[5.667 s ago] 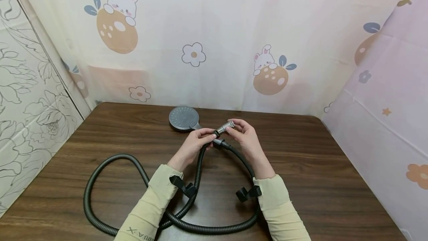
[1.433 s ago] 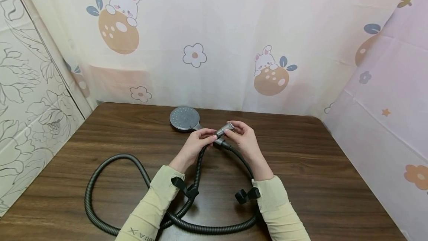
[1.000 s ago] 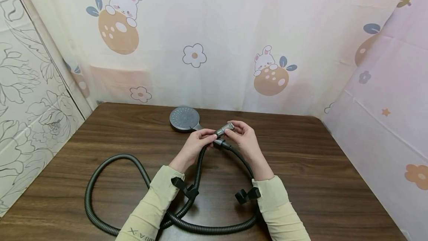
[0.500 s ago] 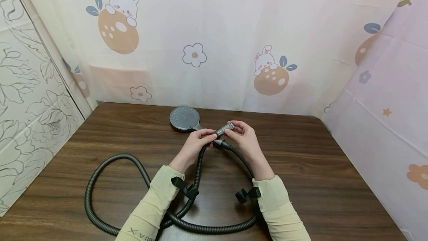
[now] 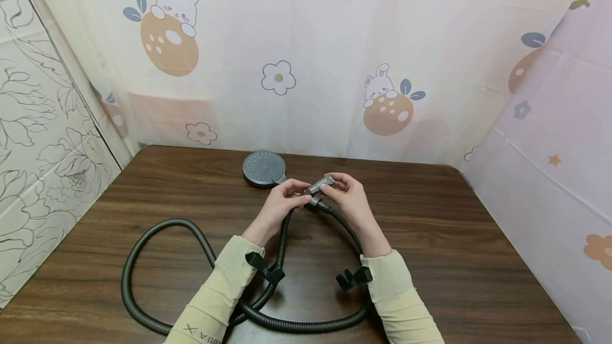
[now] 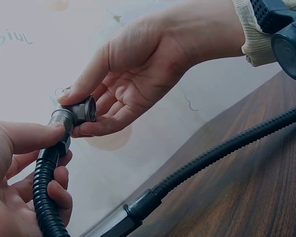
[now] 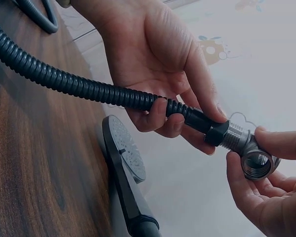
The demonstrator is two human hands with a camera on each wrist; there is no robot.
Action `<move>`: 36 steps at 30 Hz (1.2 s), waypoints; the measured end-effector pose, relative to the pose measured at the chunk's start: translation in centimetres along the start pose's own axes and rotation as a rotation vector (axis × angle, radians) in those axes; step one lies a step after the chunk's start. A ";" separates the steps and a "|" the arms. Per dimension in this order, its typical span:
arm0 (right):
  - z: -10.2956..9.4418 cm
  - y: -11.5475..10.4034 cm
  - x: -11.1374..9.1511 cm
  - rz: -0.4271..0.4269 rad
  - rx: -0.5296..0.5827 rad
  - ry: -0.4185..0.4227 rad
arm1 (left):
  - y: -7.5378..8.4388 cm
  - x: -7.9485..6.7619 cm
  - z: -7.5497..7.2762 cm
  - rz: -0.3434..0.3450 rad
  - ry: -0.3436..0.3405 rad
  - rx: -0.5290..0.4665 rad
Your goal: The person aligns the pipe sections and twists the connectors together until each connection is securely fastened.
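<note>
A: Biggest first?
B: Black ribbed hose, looped nearer than the shower head, one end gripped in left hand.
A: Smallest?
B: Pinched in right hand, right of the shower head: grey metal fitting, round-mouthed, with threaded stub.

Home-like corner, can't tell which room. In front of me a brown wood-grain table, far corners rounded, patterned surfaces on three sides. Back cloth: cream, nursery-style print, white rabbits leaning over tan fruit, outline flowers. Right cloth: pinkish, small star, orange flower, slants in toward the back. Left panel: white, dark line-drawn blooms; cloth or board, unclear. Shower head and looped hose at the table, ordinary household bathroom goods
</note>
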State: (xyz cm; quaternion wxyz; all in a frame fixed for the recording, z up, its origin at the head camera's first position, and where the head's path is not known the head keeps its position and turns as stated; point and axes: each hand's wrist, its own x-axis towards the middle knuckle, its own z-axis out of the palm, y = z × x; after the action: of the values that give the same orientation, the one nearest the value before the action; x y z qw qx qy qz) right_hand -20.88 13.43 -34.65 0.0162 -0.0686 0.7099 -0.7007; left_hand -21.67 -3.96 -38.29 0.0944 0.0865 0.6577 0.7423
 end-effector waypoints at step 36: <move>-0.2 -0.3 -0.3 -0.006 0.026 -0.024 | 0.8 -0.6 0.3 0.009 -0.040 0.010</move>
State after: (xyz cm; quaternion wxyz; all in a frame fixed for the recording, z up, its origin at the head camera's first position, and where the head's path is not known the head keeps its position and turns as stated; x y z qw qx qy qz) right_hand -20.57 13.68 -34.33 0.0234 -0.0792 0.7003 -0.7090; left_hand -21.01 -3.95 -37.42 0.1037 0.1048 0.6591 0.7375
